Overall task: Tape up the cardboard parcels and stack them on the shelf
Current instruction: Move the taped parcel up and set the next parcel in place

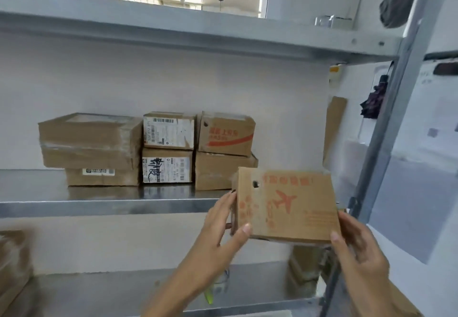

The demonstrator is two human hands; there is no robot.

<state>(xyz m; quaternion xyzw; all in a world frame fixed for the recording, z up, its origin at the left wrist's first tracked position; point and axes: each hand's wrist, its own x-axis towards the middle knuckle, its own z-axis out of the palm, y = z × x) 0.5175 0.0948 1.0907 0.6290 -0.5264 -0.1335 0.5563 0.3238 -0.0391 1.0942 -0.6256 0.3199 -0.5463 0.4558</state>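
Observation:
I hold a small cardboard parcel (287, 205) with a red aeroplane print in both hands, just in front of the right end of the middle metal shelf (104, 207). My left hand (223, 227) grips its left side and my right hand (357, 249) grips its lower right corner. On the shelf behind stand several stacked parcels: a wide taped stack (89, 143) at the left, two labelled boxes (168, 148) in the middle, and a red-printed box (225, 133) on a plain one at the right.
A grey upright post (386, 123) bounds the shelf on the right. A flat cardboard piece (334, 128) leans against the back wall. More boxes sit on the lower shelf at left (12, 262) and right (307, 272). The upper shelf (198, 36) overhangs.

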